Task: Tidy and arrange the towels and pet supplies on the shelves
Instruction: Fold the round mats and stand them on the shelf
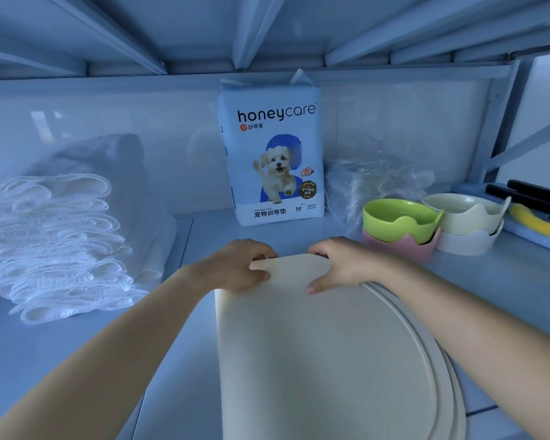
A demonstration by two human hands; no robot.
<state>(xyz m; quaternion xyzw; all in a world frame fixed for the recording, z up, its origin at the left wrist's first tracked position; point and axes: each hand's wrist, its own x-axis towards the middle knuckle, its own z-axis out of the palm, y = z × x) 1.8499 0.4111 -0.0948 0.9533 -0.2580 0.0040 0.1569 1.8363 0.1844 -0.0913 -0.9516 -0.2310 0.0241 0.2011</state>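
step: placing the cream mat (315,360) in front of the pad bag (272,154).
fingers: left hand (242,265) and right hand (340,265) both pinch its far edge.
next: likely lay it flat, short of the bag.

All readable print was found on the front of one standing pack of pet training pads (272,154). Across its upper part the brand "honeycare" was printed in large dark letters, the first half bolder than the second. Just beneath, at the left, a red round logo (243,127) was followed by the characters "好命家". On a brown round badge (308,191) beside the pictured puppy (278,173), "空气锁边技术" was set in light characters. Along the white lower band "TRAINING PADS" was printed in small capitals above "宠物训导垫"; to the right of these, "M+" and "38PCS" were given. The finer print under "38PCS" and on a small red tag (306,170) could not be made out.
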